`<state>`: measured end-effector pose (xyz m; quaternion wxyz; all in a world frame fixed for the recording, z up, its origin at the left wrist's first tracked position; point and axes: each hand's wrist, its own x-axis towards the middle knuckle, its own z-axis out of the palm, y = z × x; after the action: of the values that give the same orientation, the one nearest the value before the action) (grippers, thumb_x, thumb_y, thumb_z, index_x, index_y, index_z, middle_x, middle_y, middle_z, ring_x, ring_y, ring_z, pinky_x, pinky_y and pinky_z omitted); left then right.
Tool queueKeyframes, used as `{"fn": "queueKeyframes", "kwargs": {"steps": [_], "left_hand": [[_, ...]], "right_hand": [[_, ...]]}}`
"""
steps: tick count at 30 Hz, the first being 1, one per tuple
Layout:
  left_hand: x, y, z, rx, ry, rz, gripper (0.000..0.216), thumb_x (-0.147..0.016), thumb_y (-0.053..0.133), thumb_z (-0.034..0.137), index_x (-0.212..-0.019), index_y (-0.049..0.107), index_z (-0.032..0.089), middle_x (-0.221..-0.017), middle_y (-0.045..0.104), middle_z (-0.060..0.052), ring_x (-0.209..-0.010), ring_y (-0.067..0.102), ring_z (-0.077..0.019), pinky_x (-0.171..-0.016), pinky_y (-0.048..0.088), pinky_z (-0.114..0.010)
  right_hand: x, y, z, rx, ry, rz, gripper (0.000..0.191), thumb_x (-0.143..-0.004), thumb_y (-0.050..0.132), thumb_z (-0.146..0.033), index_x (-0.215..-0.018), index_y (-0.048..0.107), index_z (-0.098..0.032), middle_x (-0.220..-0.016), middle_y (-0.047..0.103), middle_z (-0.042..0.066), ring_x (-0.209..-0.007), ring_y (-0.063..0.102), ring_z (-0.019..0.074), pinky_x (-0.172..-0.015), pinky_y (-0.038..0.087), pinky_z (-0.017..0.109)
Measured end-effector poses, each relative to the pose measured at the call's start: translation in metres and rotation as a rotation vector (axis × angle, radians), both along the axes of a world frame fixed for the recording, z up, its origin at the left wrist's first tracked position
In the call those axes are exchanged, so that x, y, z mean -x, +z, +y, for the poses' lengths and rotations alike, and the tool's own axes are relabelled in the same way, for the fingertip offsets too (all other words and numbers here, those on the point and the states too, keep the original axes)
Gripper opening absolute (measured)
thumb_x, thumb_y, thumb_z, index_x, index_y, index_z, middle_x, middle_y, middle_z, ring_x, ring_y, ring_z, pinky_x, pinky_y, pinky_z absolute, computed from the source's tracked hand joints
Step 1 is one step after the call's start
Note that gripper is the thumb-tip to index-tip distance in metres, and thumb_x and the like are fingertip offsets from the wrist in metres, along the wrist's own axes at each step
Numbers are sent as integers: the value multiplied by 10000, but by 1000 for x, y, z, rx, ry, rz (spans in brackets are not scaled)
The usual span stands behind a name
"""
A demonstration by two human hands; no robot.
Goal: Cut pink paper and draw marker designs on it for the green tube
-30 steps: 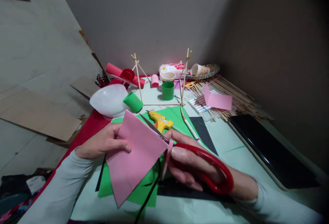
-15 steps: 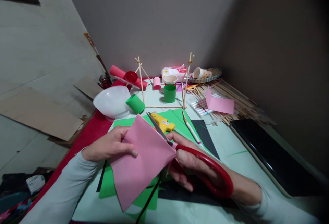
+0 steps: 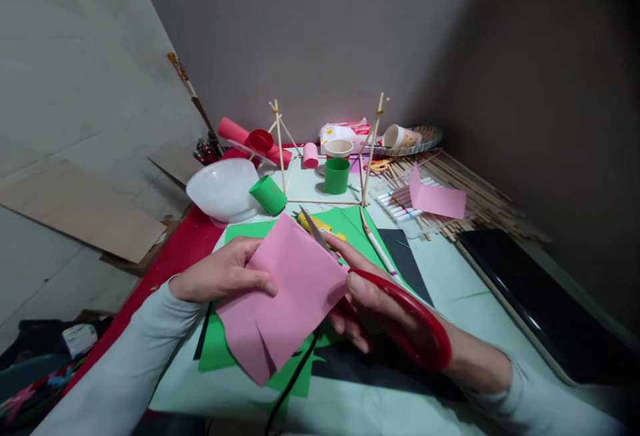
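Observation:
My left hand (image 3: 220, 276) pinches a sheet of pink paper (image 3: 283, 296) by its left edge, thumb on top, and holds it above the table. My right hand (image 3: 370, 303) grips red-handled scissors (image 3: 405, 323), fingers through the loops. The grey blades (image 3: 315, 229) point up and away along the paper's right edge, partly behind the sheet. Green paper (image 3: 350, 223) and black paper (image 3: 400, 256) lie underneath. A yellow glue gun (image 3: 320, 226) lies just beyond the blades, mostly hidden, with its black cord (image 3: 290, 383) running toward me.
A wooden stick frame (image 3: 325, 156) stands at mid-table with green cups (image 3: 337, 175), a white bowl (image 3: 225, 189), pink rolls (image 3: 250, 139), marker pens (image 3: 400, 199), another pink sheet (image 3: 437, 199) and a pile of sticks (image 3: 470, 189). A black slab (image 3: 540, 296) lies on the right. Cardboard (image 3: 75, 209) lies on the floor at left.
The pink sheet has turned and shifted right in my left hand. The scissors have advanced along its right edge, and the thin pink strip that hung beside them is gone from view.

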<state>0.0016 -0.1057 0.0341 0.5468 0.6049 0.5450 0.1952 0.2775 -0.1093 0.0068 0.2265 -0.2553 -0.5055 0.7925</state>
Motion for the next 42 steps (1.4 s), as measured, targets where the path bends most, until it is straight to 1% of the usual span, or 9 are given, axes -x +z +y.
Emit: {"fn": "queueKeyframes", "kwargs": {"steps": [2, 4, 9, 16, 23, 28, 31, 35, 42], "left_hand": [[-2, 0, 0, 5, -26, -19, 375, -683, 885, 397, -927, 731, 158, -915, 739, -13, -831, 645, -196, -696, 543, -246], [-3, 0, 0, -7, -50, -19, 348, -688, 887, 378, -914, 734, 164, -908, 738, -1, -811, 638, -179, -671, 528, -224], [-3, 0, -1, -13, -61, -24, 324, -691, 883, 359, -910, 737, 170, -889, 734, 15, -788, 634, -164, -646, 519, -206], [-2, -2, -2, 34, -70, -50, 341, -716, 867, 379, -952, 732, 173, -938, 768, -14, -871, 698, -227, -715, 559, -261], [-5, -1, -3, 29, -73, -65, 302, -699, 873, 326, -918, 738, 169, -894, 754, 13, -809, 665, -181, -695, 533, -230], [-5, -3, -2, 52, -92, -53, 332, -715, 855, 335, -980, 740, 171, -956, 764, 4, -899, 672, -214, -759, 539, -260], [-6, -4, -2, 56, -109, -52, 327, -712, 853, 337, -966, 734, 168, -939, 756, 5, -886, 666, -215, -759, 534, -268], [-6, -4, -1, 60, -135, -56, 316, -706, 849, 337, -943, 733, 162, -916, 744, -1, -883, 667, -226, -763, 531, -280], [-7, -3, -1, 25, -120, -15, 324, -689, 837, 359, -916, 725, 156, -907, 731, -17, -893, 668, -249, -796, 543, -318]], "right_hand": [[1, 1, 0, 54, -1, 31, 1112, -896, 650, -706, -1660, -52, -304, -733, 659, -28, -507, 530, 88, -478, 440, 173], [3, 1, -1, 87, -8, 67, 1125, -907, 650, -688, -1660, -83, -285, -678, 651, -39, -452, 479, 77, -422, 402, 148], [7, -2, -5, 67, -39, 192, 911, -997, 580, -582, -1670, 74, -236, -553, 581, -77, -348, 351, 47, -350, 329, 117], [7, -5, -3, 136, -2, 89, 1001, -927, 644, -664, -1668, 47, -352, -688, 672, -30, -432, 490, 61, -404, 416, 125], [16, -8, -6, 155, -78, 211, 991, -955, 626, -617, -1675, 43, -266, -483, 487, -114, -351, 275, 50, -355, 277, 113], [12, -5, -4, 140, -20, 85, 1119, -895, 656, -699, -1671, -43, -299, -616, 629, -58, -382, 401, 51, -358, 353, 113], [11, -7, -5, 135, -48, 99, 1141, -903, 650, -695, -1666, -80, -261, -570, 591, -76, -388, 404, 54, -377, 354, 112], [11, -9, -8, 119, -80, 129, 1024, -973, 585, -641, -1670, -61, -258, -512, 503, -109, -359, 326, 48, -358, 309, 110], [15, -10, -6, 97, -40, 132, 997, -967, 573, -663, -1667, -31, -291, -555, 560, -94, -343, 361, 55, -357, 325, 133]]}}
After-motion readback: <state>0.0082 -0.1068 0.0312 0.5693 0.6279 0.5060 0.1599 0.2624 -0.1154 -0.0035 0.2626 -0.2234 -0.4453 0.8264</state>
